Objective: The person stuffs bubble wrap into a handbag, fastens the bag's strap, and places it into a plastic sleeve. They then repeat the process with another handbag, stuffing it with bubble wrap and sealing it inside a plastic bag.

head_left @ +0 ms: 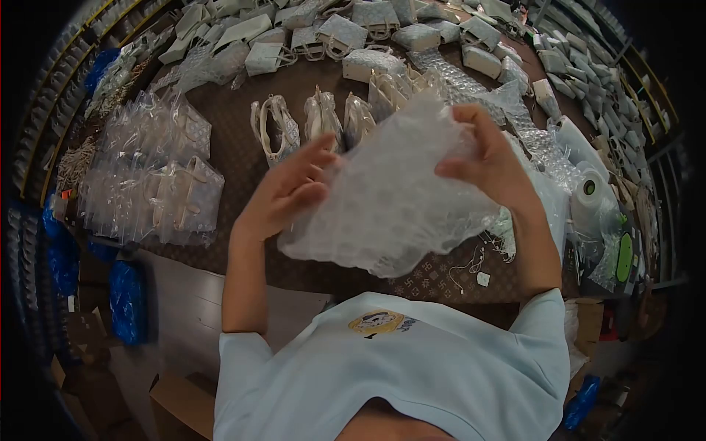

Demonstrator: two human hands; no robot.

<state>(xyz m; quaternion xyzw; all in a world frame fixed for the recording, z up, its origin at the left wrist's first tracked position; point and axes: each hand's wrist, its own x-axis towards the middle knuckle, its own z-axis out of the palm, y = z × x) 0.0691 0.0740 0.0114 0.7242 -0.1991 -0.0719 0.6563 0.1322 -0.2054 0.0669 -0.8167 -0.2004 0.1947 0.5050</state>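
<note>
A crumpled translucent plastic bag point(397, 191) spreads out over the table's near side, between my two hands. My right hand point(489, 158) is curled at its upper right edge, gripping the plastic. At the bag's left edge, my left hand point(290, 187) has its fingers apart, with the fingertips right at the plastic. Just beyond the bag stands a row of small handbags with pale handles, among them a handbag point(276, 132) at the left end. The plastic partly hides the ones on the right.
Plastic-wrapped handbags point(151, 173) stand packed together on the left of the brown patterned table point(235, 198). More pale handbags point(342, 33) pile up along the back. Bubble wrap point(540, 147) and a plastic roll point(590, 187) lie to the right. White cords with a tag point(482, 279) rest near the front edge.
</note>
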